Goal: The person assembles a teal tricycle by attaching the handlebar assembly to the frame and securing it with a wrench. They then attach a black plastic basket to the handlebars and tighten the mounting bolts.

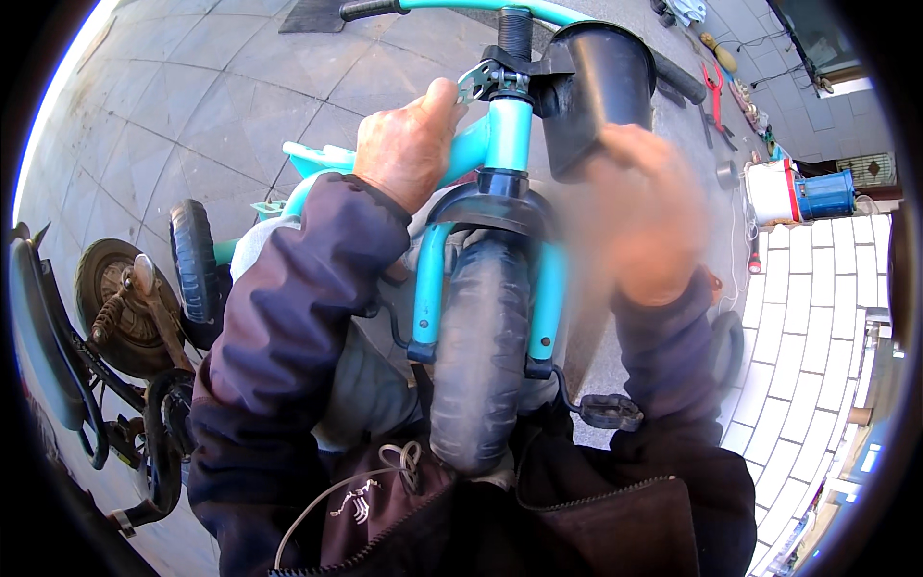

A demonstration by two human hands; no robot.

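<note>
A child's turquoise tricycle (508, 135) stands in front of me, its black front wheel (479, 356) between my legs. My left hand (413, 139) is closed at the steering stem, gripping a flat metal wrench (474, 85) whose end sits against the black stem clamp (508, 85). A black bucket-shaped basket (598, 91) hangs by a bracket on the stem's right side. Beside and below that basket, my right hand (654, 226) is smeared by motion. Its fingers are too blurred to read, and whether it holds anything is unclear.
Turquoise handlebars (461, 6) with a black grip cross the top. A black pedal (611, 412) sticks out right of the fork. Another wheeled vehicle (120, 327) stands at the left. On the right lie red-handled pliers (712, 88) and a white and blue container (798, 192).
</note>
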